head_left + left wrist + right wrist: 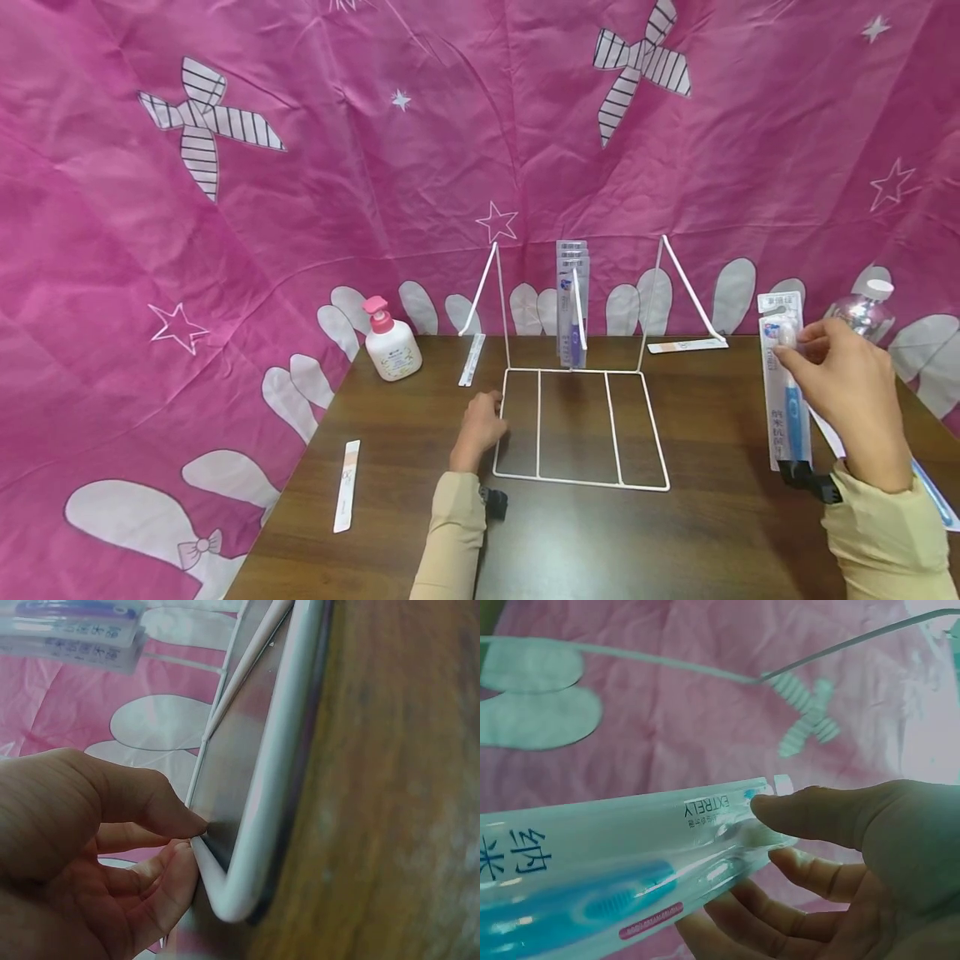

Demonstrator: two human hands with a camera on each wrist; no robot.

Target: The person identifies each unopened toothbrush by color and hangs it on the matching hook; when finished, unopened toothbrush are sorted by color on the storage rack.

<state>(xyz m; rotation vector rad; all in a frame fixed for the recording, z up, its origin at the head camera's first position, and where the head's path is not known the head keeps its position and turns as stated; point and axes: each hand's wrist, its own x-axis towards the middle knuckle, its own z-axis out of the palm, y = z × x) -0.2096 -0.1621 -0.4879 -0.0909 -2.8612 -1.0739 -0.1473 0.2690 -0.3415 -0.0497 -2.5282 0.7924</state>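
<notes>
A white wire display rack [577, 482] stands on the wooden table. My left hand [480, 423] pinches the rack's left base wire between thumb and fingers, near a corner in the left wrist view. Several packaged toothbrushes [566, 321] hang on the rack's middle prong, a purple one in front. To the right of the rack, my right hand [858, 392] grips a blue toothbrush in a clear package [780, 417] near its top. This package is upright, hanger hole uppermost. In the right wrist view, the thumb and fingers hold the package by the brush-head end.
A white pump bottle [393, 352] with a pink top stands at the back left. White printed strips [347, 487] lie on the table. Behind my right hand is a clear bottle [862, 312]. Another packaged toothbrush [932, 492] lies partly hidden beneath my right forearm. Pink cloth hangs behind.
</notes>
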